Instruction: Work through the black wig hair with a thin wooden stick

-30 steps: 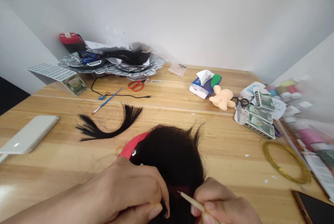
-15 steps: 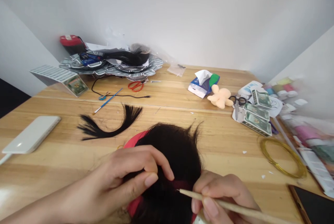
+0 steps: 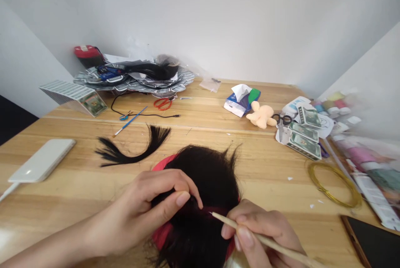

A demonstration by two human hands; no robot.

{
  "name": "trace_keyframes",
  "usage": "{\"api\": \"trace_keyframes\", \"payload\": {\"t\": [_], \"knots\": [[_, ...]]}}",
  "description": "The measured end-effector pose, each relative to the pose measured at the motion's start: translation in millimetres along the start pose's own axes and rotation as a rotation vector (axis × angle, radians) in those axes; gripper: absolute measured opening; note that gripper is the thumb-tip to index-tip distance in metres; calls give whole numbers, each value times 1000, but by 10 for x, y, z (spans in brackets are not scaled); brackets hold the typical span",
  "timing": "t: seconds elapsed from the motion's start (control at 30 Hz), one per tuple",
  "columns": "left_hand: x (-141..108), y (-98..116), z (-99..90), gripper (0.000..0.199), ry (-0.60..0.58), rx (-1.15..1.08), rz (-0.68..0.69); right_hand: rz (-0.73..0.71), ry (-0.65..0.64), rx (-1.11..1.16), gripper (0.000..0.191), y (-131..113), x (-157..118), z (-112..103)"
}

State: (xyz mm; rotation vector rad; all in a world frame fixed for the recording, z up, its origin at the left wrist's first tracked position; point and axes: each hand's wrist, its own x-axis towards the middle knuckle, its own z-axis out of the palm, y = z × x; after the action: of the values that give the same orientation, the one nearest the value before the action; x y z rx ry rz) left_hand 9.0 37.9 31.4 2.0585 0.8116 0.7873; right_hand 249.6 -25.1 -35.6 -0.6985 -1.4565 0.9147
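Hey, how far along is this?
Seemingly partway. Black hair covers much of the red base. The right hand holds a pale wooden fine-tipped tool at a thin dark-red strip, left hand alongside. Perhaps left: covering that strip.

From my remote view, I see a rounded mass of black hair lying over a red base, which shows at the hair's left and lower edges. Loose wisps stick up at the hair's far right, and a dark reddish band crosses its middle. I see a slim, pale wooden tool slanting from the hair's near right, its fine tip pointing left at that band; I cannot tell whether they touch.
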Motion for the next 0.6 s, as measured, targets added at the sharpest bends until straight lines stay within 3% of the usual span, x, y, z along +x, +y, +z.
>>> {"api": "trace_keyframes", "payload": {"t": [0.3,0.6], "knots": [[11,-3,-5,23,-5,-34,-9,-5,-19,-6,37,-20,73,-5],[0,1,-11,20,-29,-91,-11,78,-2,18,29,-80,93,-18]]}}
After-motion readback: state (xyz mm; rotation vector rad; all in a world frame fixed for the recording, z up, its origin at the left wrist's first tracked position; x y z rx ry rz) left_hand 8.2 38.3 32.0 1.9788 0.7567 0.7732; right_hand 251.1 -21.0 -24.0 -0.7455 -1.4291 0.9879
